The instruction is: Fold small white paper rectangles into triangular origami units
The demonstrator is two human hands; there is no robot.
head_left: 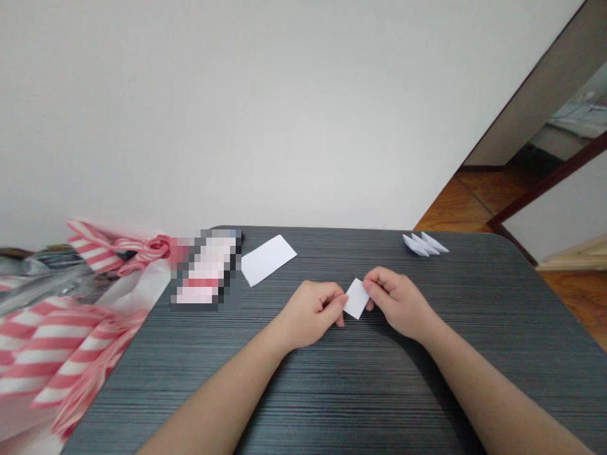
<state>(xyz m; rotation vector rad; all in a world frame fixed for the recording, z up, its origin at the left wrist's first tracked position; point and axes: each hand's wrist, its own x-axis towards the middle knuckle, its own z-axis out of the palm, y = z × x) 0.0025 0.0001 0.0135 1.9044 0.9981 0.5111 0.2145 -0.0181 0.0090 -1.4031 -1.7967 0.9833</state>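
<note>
In the head view, the left hand (317, 314) and right hand (398, 304) each pinch one side of the small paper (356, 299), over the table (341, 404), in from its far edge. A white sheet (269, 260) lies near the far left corner; folded pieces (425, 244) sit toward the far right corner.

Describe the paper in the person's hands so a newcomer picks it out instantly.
On the dark streaked table, look between the person's left hand and right hand. The small white four-sided paper piece is pinched there by both. Unlike the larger white rectangular paper and the pointed white folded paper pieces, all lying farther back, it alone is held.
</note>
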